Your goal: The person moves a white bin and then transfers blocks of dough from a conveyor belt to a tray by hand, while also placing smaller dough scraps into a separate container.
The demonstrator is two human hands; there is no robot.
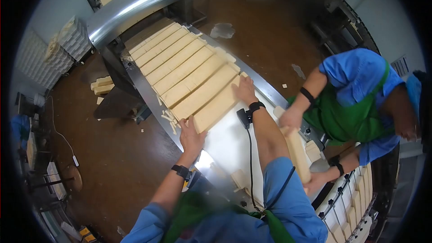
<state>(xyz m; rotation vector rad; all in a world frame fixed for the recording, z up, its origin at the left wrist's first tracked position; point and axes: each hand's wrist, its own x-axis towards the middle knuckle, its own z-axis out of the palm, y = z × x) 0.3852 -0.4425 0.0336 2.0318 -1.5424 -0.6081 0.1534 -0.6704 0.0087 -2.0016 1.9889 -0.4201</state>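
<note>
My left hand (191,137) is closed on the left end of the nearest long pale slab (218,106), which looks like dough or crustless bread. At the slab's other end, my right hand (245,91) is curled against it, thumb side toward me. The slab lies crosswise on a white belt (234,130), close against a row of similar slabs (180,67) running away from me. Thin offcut strips (168,118) lie by the row's left edge. Each of my wrists wears a black strap.
On my right, a co-worker in blue and green holds another long slab (297,150) by both ends. A rack of slabs (353,207) stands below them. A curved steel hood (139,6) spans the far end. Metal rails edge the belt; stacked white trays (74,40) stand at left.
</note>
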